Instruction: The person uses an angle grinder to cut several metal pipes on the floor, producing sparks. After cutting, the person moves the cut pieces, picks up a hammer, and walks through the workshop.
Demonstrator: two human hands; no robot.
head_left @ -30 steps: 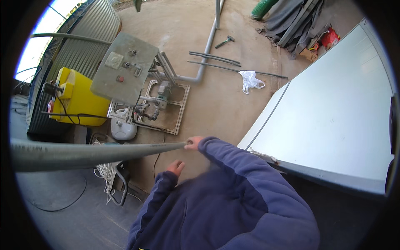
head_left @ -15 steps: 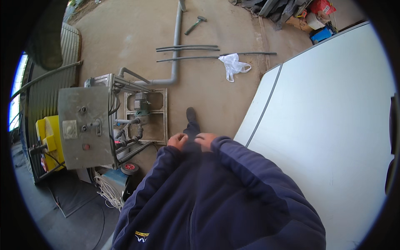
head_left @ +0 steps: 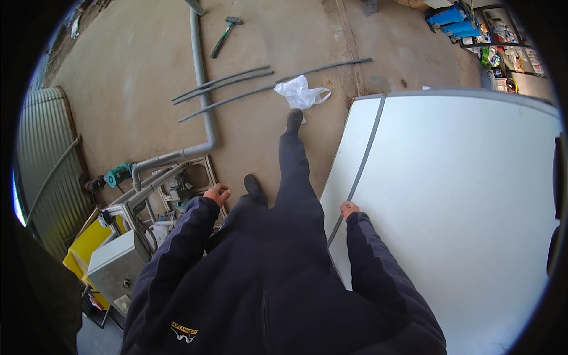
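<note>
My left hand (head_left: 218, 194) hangs beside my left thigh, its fingers loosely bent and a little apart, with nothing seen in it. It is nearest the metal frame with a pump (head_left: 180, 190). My right hand (head_left: 349, 209) is held low with its fingers curled in, over the edge of a large white panel (head_left: 449, 207) near the panel's grey strip (head_left: 368, 152); whether it touches the panel I cannot tell. Ahead of my front shoe (head_left: 294, 120) lies a white plastic bag (head_left: 299, 92), overlapping a long grey rod (head_left: 236, 102).
Two more rods (head_left: 225, 83) lie across a grey pipe (head_left: 201, 77) on the floor. Beyond them is a hammer (head_left: 226, 36). A grey control box (head_left: 120, 271) and a yellow container (head_left: 89, 251) stand at left. Blue bins (head_left: 455, 22) and shelves are at far right.
My hands have parted from in front of my waist, one to each side. I have stepped forward, so the bag and rods are nearer. The view has turned.
</note>
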